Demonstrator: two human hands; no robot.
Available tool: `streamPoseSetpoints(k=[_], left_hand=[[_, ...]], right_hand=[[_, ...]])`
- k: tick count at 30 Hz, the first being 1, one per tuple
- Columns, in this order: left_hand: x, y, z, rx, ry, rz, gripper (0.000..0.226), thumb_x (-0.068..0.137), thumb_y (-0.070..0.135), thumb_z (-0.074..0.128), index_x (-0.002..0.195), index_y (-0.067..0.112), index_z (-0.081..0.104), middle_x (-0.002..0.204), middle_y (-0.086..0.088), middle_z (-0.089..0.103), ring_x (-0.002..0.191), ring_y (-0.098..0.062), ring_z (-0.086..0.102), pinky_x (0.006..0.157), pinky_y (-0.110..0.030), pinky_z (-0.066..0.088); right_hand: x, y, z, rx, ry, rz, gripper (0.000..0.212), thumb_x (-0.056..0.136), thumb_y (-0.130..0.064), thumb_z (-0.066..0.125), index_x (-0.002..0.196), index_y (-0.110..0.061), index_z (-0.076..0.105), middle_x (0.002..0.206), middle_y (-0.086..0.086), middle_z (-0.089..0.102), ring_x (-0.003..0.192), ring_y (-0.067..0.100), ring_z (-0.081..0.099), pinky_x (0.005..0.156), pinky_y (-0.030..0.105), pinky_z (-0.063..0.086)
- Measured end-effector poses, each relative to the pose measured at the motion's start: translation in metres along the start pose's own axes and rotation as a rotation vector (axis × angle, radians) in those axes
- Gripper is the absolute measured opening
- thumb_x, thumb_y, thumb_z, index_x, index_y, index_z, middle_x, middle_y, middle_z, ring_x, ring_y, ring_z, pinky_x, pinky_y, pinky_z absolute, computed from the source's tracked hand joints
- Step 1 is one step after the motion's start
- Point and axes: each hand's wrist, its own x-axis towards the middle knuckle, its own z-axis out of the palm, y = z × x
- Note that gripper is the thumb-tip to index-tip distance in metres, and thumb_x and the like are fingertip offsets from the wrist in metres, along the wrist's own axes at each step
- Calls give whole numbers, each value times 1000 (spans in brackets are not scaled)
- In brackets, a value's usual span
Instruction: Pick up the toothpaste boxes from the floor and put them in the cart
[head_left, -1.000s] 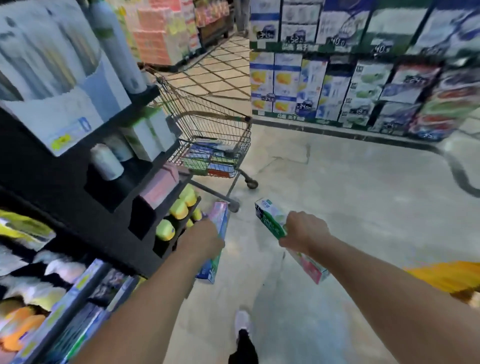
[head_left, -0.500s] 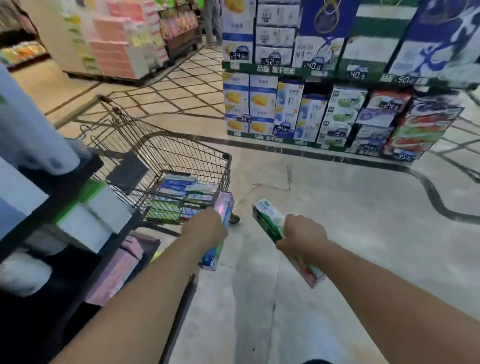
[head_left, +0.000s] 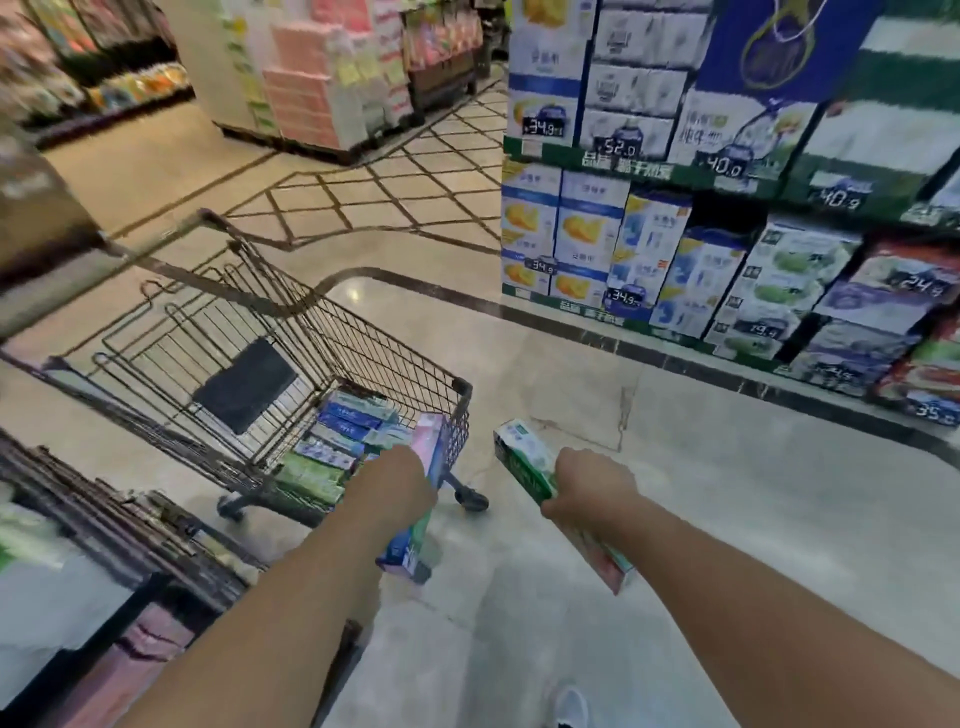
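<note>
My left hand (head_left: 392, 488) grips a pink and blue toothpaste box (head_left: 428, 447) held lengthwise, its far end level with the near corner of the wire shopping cart (head_left: 374, 338). My right hand (head_left: 592, 488) holds a green and white toothpaste box (head_left: 519, 454), which points up and away, just right of the cart. Several toothpaste boxes (head_left: 337, 436) lie stacked inside the cart's basket. Both boxes are partly hidden by my fingers.
A dark shelf unit (head_left: 104, 530) with goods runs along my left. Stacked cartons with price tags (head_left: 675, 249) line the far right. A pink pallet display (head_left: 322, 88) stands at the back. My shoe (head_left: 571, 706) shows at the bottom edge.
I have walked closer to the cart, which now sits right in front of my left hand. Both hands keep hold of their boxes and have moved forward.
</note>
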Motion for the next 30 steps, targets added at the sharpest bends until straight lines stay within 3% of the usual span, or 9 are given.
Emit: streamPoseSetpoints(k=[4,9,14,19,21,23,24,27,30], left_hand=[[35,9,-19,-8,0,-63,47,95,33,54,132,6,42,69,-5,51,62,-23,54,55,-29,42],[91,-15,-30,-85,36,-232,36,94,44,50,92,8,51,61,-3,50,49,-18,49,41,-21,31],[155,-57,-47,-112,3,-286,37,89,39,57,115,15,48,62,-2,50,45,-14,45,40,-19,29],[207,-100,-69,-190,-23,-405,32,91,37,61,77,10,50,64,-2,48,50,-16,47,42,-22,31],[224,-114,-75,-235,-15,-433,28,89,37,63,96,11,58,66,-2,52,51,-15,50,41,-22,32],[239,-129,-77,-270,19,-424,52,88,37,62,136,23,46,68,-1,54,51,-13,51,40,-22,32],[244,-136,-77,-289,21,-433,60,88,37,62,142,30,38,69,-1,55,52,-13,52,41,-22,32],[261,-157,-72,-321,45,-503,62,87,35,63,143,23,39,73,0,54,58,-17,56,46,-23,36],[275,-174,-59,-328,44,-525,73,92,32,59,152,20,20,95,-8,56,71,-24,61,55,-32,46]], right_hand=[[60,-8,-24,-13,7,-97,41,75,-46,70,100,-19,52,77,-4,50,77,21,53,60,26,38],[128,-43,-33,-31,-45,-210,46,77,-41,70,109,-13,51,103,6,62,94,27,63,68,28,44],[195,-96,-45,-67,-87,-291,45,80,-45,71,108,-13,55,101,5,62,92,27,64,71,32,49],[257,-154,-59,-105,-109,-339,40,80,-39,70,106,-13,54,92,5,57,90,27,63,66,30,43],[282,-178,-61,-125,-107,-370,45,81,-40,69,110,-12,51,97,7,59,93,28,63,67,30,43],[305,-204,-58,-129,-122,-390,49,82,-42,69,113,-11,48,100,6,61,92,28,63,66,31,44],[317,-217,-55,-124,-133,-398,50,82,-43,69,113,-10,48,98,6,61,91,28,63,65,32,45],[352,-250,-38,-124,-158,-422,45,84,-40,66,112,-10,48,93,5,58,89,28,63,64,33,45],[389,-275,-13,-116,-186,-434,37,86,-30,63,111,-8,46,86,3,53,83,27,61,62,31,43]])
